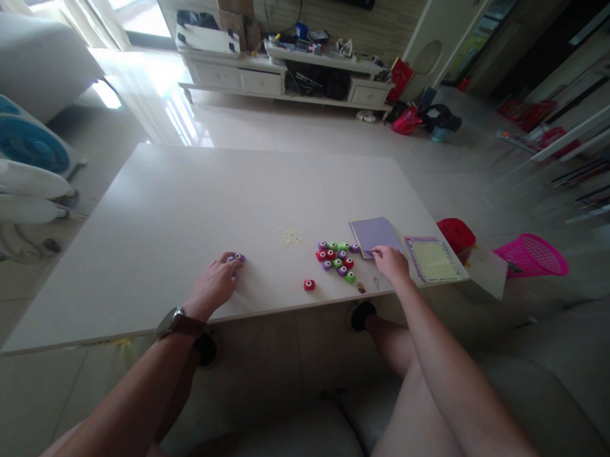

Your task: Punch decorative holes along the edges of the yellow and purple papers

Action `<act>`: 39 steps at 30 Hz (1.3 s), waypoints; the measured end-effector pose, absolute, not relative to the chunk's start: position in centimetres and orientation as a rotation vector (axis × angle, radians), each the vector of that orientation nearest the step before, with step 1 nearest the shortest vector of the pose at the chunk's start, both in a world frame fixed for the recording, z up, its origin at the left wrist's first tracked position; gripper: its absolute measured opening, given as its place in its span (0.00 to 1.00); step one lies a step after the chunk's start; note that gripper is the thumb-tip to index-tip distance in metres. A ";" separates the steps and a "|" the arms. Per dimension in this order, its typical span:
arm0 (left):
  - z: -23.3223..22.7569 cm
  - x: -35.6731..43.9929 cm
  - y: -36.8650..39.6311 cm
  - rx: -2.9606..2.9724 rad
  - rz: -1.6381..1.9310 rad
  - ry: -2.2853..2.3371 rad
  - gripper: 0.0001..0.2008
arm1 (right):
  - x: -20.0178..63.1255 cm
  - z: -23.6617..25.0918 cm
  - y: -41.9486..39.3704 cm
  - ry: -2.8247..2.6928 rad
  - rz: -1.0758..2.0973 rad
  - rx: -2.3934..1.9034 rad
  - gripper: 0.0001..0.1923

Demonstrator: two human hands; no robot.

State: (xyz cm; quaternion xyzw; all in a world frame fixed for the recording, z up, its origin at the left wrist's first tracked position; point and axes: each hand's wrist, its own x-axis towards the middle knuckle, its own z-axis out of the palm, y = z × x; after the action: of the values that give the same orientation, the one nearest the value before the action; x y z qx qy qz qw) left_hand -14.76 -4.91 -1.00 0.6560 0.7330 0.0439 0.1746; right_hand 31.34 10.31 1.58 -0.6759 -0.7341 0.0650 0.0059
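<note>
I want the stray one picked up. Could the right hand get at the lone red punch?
Probably yes: the red punch lies alone on bare table, near the right hand, nothing between them.

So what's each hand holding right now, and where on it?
The left hand has its fingers on a small purple punch, gripping its near side. The right hand pinches the near edge of the purple paper.
</note>
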 end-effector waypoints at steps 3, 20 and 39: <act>-0.8 -14.7 -4.9 1.843 0.132 2.073 0.20 | 31.2 1.5 10.4 -2.262 0.175 -2.158 0.13; -1.1 -14.7 -5.1 1.840 0.126 2.090 0.24 | 31.7 1.2 11.2 -2.035 0.063 -1.835 0.05; -1.9 -15.1 -4.9 1.841 0.246 2.066 0.27 | 30.9 3.4 10.6 -1.861 -0.037 -1.761 0.10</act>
State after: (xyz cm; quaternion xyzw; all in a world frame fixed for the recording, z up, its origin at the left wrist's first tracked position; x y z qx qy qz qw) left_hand -15.07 -4.91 -1.93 0.6517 0.7315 0.0872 0.1806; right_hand 30.94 10.65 3.45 -0.6586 -0.6960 -0.0138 0.2856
